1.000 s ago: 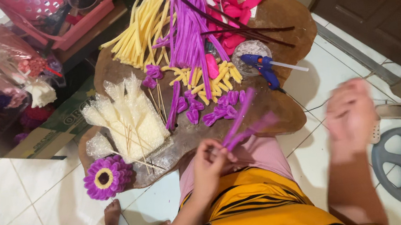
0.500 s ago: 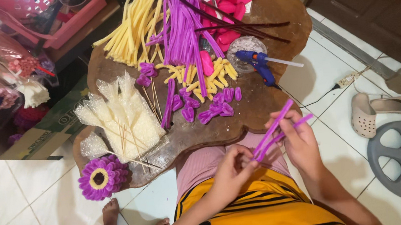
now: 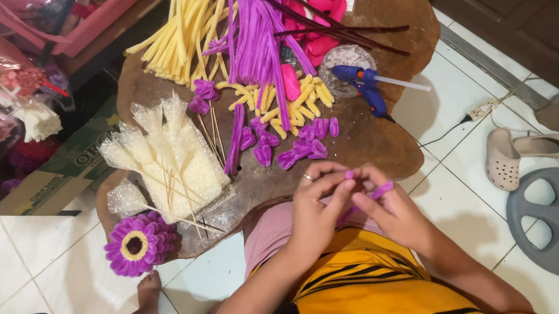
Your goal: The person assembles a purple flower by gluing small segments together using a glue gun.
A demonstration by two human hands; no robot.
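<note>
Both hands meet just off the near edge of the wooden table (image 3: pixel 389 145), over the lap; the left hand (image 3: pixel 316 208) comes up from the lower left with the wrist bent inward, a ring on one finger, its fingers curled and pinching a purple pipe cleaner (image 3: pixel 370 196); the right hand (image 3: pixel 392 207) rises from the lower right, forearm slanting toward the table, its fingertips pressed onto the same pipe cleaner; the two hands touch at the fingertips. On the table beyond the hands lie folded purple pieces (image 3: pixel 292 150), and further in, a blue glue gun (image 3: pixel 363 86); a purple flower (image 3: pixel 138 243) sits at the table's near left edge, beside clear wrappers (image 3: pixel 169 158).
</note>
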